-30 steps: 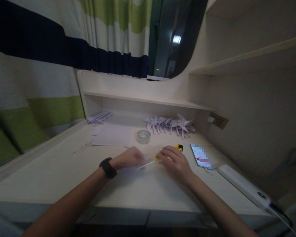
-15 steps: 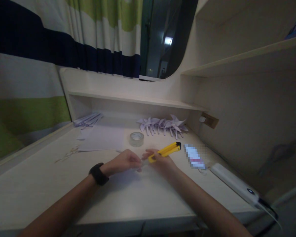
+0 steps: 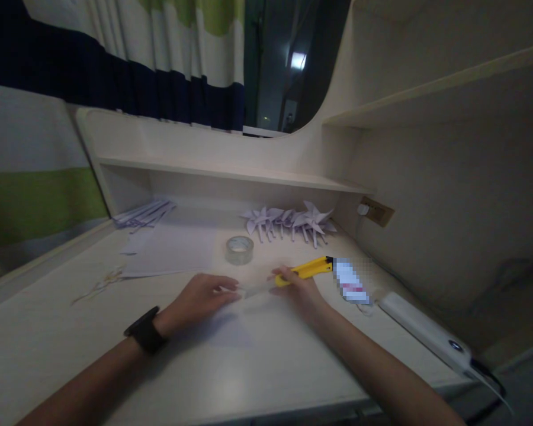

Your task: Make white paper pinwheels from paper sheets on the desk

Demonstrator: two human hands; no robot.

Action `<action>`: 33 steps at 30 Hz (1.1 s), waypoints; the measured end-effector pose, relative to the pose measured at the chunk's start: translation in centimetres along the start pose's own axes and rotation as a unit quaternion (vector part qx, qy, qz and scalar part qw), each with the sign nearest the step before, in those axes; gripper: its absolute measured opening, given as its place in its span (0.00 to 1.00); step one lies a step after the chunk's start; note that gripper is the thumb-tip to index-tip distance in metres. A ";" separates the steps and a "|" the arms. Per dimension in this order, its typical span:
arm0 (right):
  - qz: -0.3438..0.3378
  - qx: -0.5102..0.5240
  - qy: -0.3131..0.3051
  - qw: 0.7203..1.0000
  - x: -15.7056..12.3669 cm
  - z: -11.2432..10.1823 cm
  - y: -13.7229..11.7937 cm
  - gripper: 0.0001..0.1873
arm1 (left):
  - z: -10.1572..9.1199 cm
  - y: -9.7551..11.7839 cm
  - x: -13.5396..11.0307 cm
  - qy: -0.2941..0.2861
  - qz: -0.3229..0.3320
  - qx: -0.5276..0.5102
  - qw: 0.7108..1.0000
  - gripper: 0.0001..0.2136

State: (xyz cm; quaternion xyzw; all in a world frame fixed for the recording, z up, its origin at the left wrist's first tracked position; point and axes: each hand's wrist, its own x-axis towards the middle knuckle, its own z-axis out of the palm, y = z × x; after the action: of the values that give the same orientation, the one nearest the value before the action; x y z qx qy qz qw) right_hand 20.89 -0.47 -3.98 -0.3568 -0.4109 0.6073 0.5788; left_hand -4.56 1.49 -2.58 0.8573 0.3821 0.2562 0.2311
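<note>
My right hand (image 3: 301,293) grips a yellow utility knife (image 3: 308,269), its long blade (image 3: 255,289) pointing left toward my left hand. My left hand (image 3: 199,296), with a black watch (image 3: 145,330) on the wrist, rests on a pale lilac paper sheet (image 3: 228,331) on the desk (image 3: 71,349), fingers bent and pressing near the blade tip. Whether anything is pinched between those fingers is too dim to tell.
A tape roll (image 3: 239,249) stands behind my hands. Several lilac paper pinwheels (image 3: 293,222) line the back under a low shelf (image 3: 231,174). Lilac sheets (image 3: 171,248) and strips (image 3: 142,213) lie back left. A phone (image 3: 350,283) and white power bank (image 3: 424,334) lie right.
The right hand lifted the knife so its yellow body shows, then lowered the blade toward the sheet. My left hand slid slightly left and flattened. The camera turned a little to the right.
</note>
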 end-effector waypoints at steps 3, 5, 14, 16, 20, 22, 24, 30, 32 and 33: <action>0.015 0.040 0.021 0.999 0.2 -1.0 -0.2 0.12 | -0.5 -0.5 -1.2 -0.047 0.068 0.054 0.995 0.24; 0.024 0.047 0.023 0.998 0.2 -1.2 -0.2 0.11 | -0.8 -0.4 -1.8 -0.098 0.106 0.072 0.987 0.28; 0.025 -0.027 -0.010 0.999 -1.8 0.9 -0.7 0.12 | -0.3 0.1 -1.5 -0.101 0.118 0.113 0.981 0.23; 0.026 -0.044 -0.010 0.999 -2.0 1.0 -0.7 0.13 | -0.2 -0.1 -1.4 -0.091 0.105 0.118 0.983 0.24; 0.022 -0.058 -0.018 0.998 -2.0 0.9 -0.6 0.13 | 0.0 -0.4 -1.5 -0.084 0.097 0.129 0.983 0.27; 0.021 -0.063 -0.020 0.998 -2.0 0.9 -0.5 0.13 | 0.1 -0.4 -1.6 -0.084 0.096 0.128 0.983 0.26; 0.020 -0.063 -0.016 0.998 -2.0 0.9 -0.4 0.13 | 0.0 -0.4 -1.7 -0.085 0.095 0.124 0.984 0.25; 0.015 -0.052 -0.015 0.998 -2.0 0.8 -0.7 0.12 | 0.0 0.0 -1.8 -0.093 0.079 0.121 0.985 0.24; 0.012 -0.049 -0.020 0.999 -1.9 0.7 -0.7 0.11 | 0.0 0.1 -1.8 -0.093 0.060 0.120 0.986 0.25; 0.011 -0.049 -0.020 0.999 -1.9 0.7 -0.7 0.11 | 0.0 0.1 -1.8 -0.093 0.053 0.117 0.987 0.25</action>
State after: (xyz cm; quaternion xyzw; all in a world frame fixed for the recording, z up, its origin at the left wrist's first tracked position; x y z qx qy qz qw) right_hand 20.68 -2.44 -3.14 -0.3772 -0.4480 0.5998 0.5453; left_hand -5.54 0.02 -2.97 0.9176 0.3402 0.1405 0.1501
